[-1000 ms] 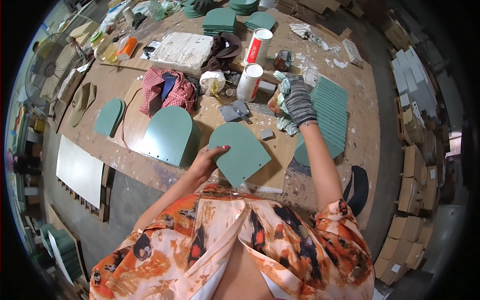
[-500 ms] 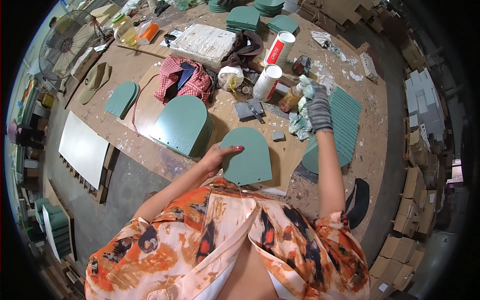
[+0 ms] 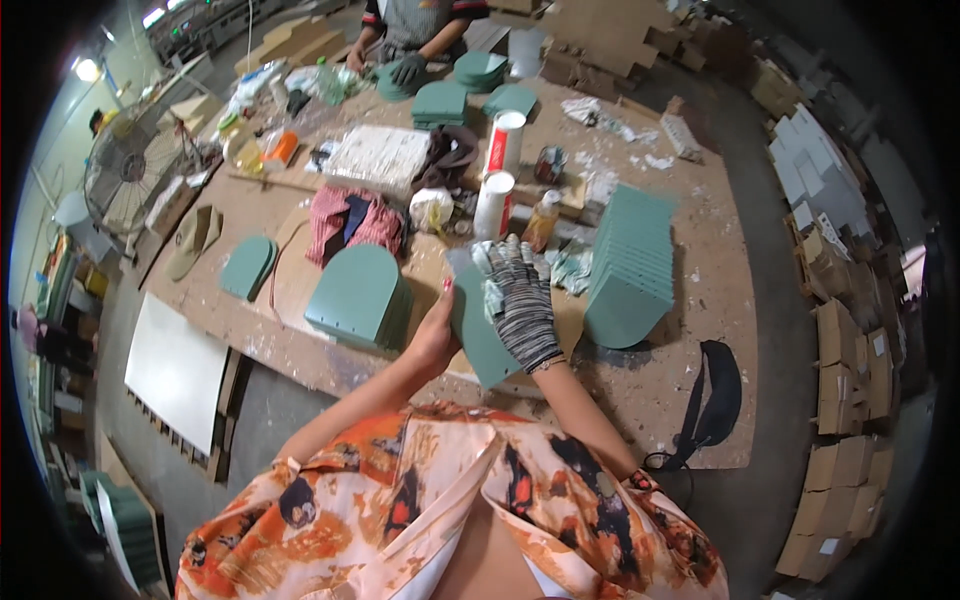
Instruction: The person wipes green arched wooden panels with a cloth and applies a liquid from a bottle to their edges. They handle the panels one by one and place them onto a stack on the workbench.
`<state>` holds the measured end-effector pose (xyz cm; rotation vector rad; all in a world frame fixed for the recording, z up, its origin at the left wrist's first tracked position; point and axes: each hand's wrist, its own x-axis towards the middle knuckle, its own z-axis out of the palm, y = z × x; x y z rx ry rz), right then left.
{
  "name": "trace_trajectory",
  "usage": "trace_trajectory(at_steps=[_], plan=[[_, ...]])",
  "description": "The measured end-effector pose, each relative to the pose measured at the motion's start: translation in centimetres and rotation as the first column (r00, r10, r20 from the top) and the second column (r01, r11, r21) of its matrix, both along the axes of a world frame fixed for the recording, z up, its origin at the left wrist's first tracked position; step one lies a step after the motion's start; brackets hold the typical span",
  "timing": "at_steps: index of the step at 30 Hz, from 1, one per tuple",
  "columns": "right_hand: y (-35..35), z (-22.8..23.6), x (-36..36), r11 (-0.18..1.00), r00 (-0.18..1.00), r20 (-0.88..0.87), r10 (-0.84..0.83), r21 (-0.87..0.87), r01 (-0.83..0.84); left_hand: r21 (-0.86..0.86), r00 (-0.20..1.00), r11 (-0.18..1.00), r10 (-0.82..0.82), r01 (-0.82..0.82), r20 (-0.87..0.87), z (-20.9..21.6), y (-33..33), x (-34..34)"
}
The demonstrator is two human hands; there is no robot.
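Observation:
My bare left hand (image 3: 432,332) grips a green arched panel (image 3: 482,350) by its left edge, holding it tilted above the table's front part. Over its face lies my right hand (image 3: 524,308), in a grey striped knit glove, with a pale rag (image 3: 491,297) pressed under the fingers. A stack of green arched panels (image 3: 352,293) sits to the left. On the right, several more green panels (image 3: 632,265) lean in a slanted row. Just beyond my right hand are an amber bottle (image 3: 541,222), a crumpled cloth (image 3: 571,271) and a white-and-red cylinder (image 3: 493,207).
Across the table (image 3: 690,335), a co-worker's gloved hand (image 3: 410,70) rests by a green stack. A red checked cloth (image 3: 335,222), a white wrapped block (image 3: 378,160) and a second cylinder (image 3: 506,140) stand mid-table. A black strap (image 3: 712,395) lies right; a fan (image 3: 132,165) stands left.
My right hand has come from beside the bottle back onto the panel with the rag. The panel is now tilted, and the view has swung up, bringing a co-worker into sight.

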<state>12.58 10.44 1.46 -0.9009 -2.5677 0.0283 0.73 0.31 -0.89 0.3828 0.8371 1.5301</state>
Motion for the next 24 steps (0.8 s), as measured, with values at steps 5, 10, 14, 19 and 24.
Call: trace_trajectory(at_steps=[5,10,14,19,24], plan=[[-2.5,0.5,-0.4,0.997,0.992,-0.124,0.013,-0.080,-0.023,0.004,0.987,0.999,0.045,-0.046,0.154,3.3,-0.5,0.6],[-6.9,-0.3,-0.6,0.975,0.972,-0.091,0.218,0.062,-0.213,0.121,0.978,0.993,-0.015,-0.011,0.210,3.8,-1.9,-1.4],[-3.8,1.9,0.4,0.963,0.930,-0.271,0.247,-0.042,-0.268,0.135,0.983,0.986,0.073,-0.096,0.166,4.3,-2.5,0.6],[-7.4,2.0,-0.5,0.986,0.974,-0.160,0.158,0.072,-0.148,0.138,0.978,0.989,0.020,-0.049,0.206,4.7,-1.9,0.7],[-8.2,1.4,2.3,0.951,0.960,-0.016,0.280,0.139,-0.275,0.104,0.982,0.995,-0.022,0.003,0.188,5.3,-4.1,1.1]])
